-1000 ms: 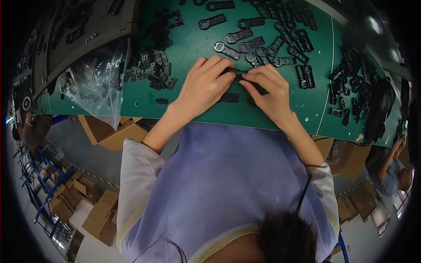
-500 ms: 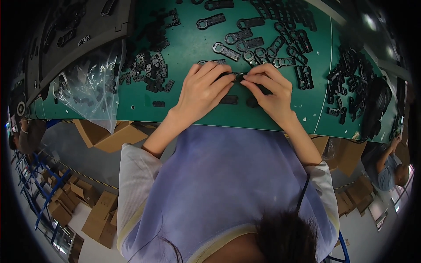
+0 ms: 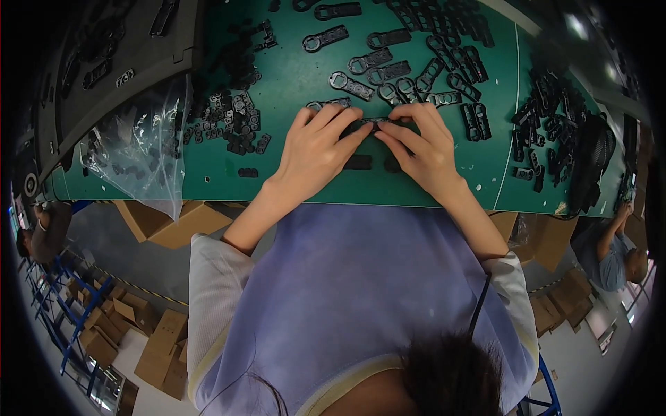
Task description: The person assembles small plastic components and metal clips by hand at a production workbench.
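Observation:
Both of my hands meet over the green table (image 3: 312, 184) and grip one small black plastic part (image 3: 375, 121) between them. My left hand (image 3: 320, 147) pinches its left end with thumb and fingers. At its right end, my right hand (image 3: 424, 143) is closed in the same way. The fingers cover most of the part, so its full shape cannot be made out. Just below the fingers lies a dark flat piece (image 3: 358, 162) on the table. Beyond my hands rest several long black plastic housings with a round ring end (image 3: 351, 85).
Small black button-like pieces (image 3: 239, 114) and a clear plastic bag (image 3: 142, 156) lie to the left, beside a dark tray (image 3: 139, 48). More black parts (image 3: 544, 132) are heaped at the right. Cardboard boxes (image 3: 163, 350) stand on the floor. Other people appear at both sides.
My hands stay together on the black part, with only a slight shift of the fingers around it. The whole view has moved a little.

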`<state>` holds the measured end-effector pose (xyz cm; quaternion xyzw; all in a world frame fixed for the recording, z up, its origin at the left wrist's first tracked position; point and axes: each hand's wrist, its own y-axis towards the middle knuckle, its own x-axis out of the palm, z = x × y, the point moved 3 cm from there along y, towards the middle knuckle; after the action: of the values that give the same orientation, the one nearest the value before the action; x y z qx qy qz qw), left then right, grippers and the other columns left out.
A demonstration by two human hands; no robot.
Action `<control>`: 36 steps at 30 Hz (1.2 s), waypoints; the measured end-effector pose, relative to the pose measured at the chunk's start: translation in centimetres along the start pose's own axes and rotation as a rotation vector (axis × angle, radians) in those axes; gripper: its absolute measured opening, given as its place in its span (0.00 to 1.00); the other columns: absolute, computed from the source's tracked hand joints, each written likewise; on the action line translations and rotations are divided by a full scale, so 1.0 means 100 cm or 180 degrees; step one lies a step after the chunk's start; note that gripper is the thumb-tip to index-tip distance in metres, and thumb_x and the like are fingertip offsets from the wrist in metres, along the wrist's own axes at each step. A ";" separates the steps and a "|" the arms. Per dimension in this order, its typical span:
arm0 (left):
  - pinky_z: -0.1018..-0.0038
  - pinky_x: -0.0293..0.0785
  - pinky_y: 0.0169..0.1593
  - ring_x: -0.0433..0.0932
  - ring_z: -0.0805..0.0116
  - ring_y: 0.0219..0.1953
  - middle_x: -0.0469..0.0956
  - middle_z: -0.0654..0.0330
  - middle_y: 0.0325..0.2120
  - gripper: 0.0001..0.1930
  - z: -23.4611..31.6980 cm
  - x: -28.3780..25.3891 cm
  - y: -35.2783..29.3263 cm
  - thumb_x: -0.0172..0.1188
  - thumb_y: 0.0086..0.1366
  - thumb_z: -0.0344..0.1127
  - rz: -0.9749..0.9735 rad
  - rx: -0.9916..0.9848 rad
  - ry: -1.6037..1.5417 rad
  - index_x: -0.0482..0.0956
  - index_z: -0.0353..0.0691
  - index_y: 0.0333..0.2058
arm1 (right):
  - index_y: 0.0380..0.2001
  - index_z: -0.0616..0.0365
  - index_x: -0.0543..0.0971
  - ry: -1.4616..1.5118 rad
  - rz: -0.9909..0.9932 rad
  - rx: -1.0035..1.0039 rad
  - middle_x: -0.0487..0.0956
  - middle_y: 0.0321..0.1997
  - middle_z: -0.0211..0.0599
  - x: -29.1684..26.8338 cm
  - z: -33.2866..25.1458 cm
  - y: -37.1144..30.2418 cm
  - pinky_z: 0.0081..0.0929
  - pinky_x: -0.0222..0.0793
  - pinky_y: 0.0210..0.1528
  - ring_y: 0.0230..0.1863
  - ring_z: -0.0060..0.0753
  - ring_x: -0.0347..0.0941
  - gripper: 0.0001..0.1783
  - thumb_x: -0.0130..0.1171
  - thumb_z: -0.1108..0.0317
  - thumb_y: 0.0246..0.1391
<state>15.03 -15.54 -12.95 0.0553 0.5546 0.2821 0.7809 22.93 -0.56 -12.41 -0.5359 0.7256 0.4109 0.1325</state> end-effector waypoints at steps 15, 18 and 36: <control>0.67 0.64 0.45 0.70 0.61 0.46 0.71 0.60 0.47 0.21 0.007 -0.041 -0.021 0.65 0.52 0.37 0.0282 -0.0840 -0.0116 0.77 0.42 0.47 | 0.36 0.60 0.79 -0.0190 -0.0896 -0.0222 0.73 0.40 0.35 -0.009 -0.004 0.027 0.35 0.66 0.42 0.40 0.39 0.69 0.16 0.68 0.74 0.38; 0.64 0.64 0.49 0.68 0.57 0.50 0.68 0.57 0.51 0.26 0.012 -0.033 -0.023 0.66 0.53 0.41 0.0154 -0.1058 0.0050 0.74 0.43 0.51 | 0.36 0.61 0.79 -0.0272 -0.0992 -0.0344 0.73 0.40 0.36 0.001 0.009 0.035 0.36 0.67 0.44 0.40 0.40 0.68 0.17 0.68 0.74 0.38; 0.56 0.55 0.59 0.58 0.45 0.59 0.57 0.44 0.60 0.43 0.038 -0.002 -0.039 0.69 0.50 0.47 0.0558 -0.2367 0.0355 0.60 0.37 0.61 | 0.46 0.59 0.76 -0.0391 -0.1460 -0.1256 0.70 0.47 0.44 0.035 0.004 0.064 0.36 0.69 0.48 0.49 0.44 0.66 0.23 0.66 0.71 0.42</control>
<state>19.90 -18.04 -12.87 -0.1999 0.4493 0.5322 0.6892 15.83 -2.05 -11.94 -0.6752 0.4825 0.5348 0.1588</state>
